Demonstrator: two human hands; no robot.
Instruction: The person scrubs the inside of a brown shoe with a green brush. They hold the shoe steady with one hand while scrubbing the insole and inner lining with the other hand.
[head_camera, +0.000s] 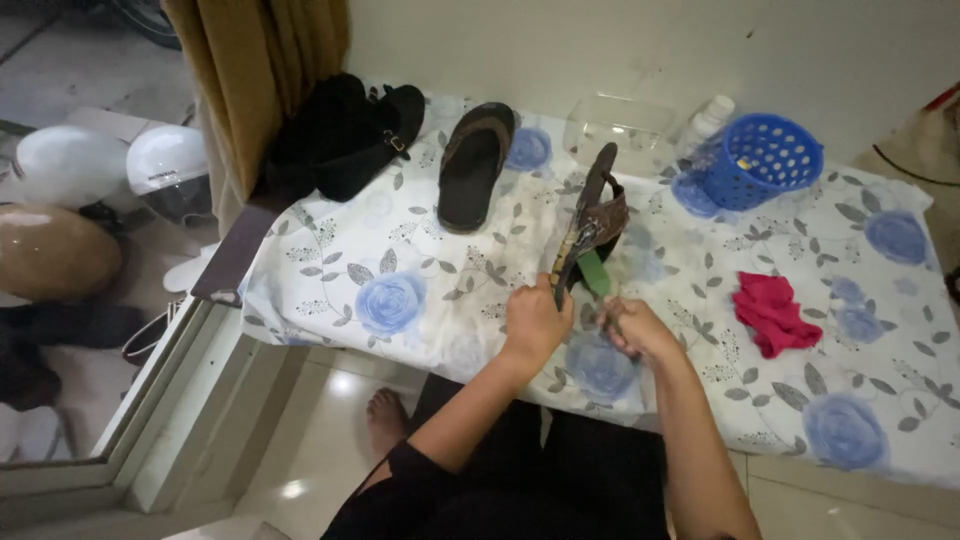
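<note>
My left hand (533, 320) grips the heel end of a brown sandal (592, 215), holding it on edge above the flower-printed table cloth (400, 270). My right hand (636, 326) is closed on a green brush (595, 272) whose head lies against the sandal's side. The matching brown sandal (474, 165) lies flat on the cloth further back, to the left.
A pair of black shoes (350, 135) sits at the back left corner. A blue plastic basket (760, 160), a white bottle (708, 120) and a clear plastic box (620, 125) stand at the back. A red cloth (772, 312) lies at my right. Helmets (165, 160) rest left of the table.
</note>
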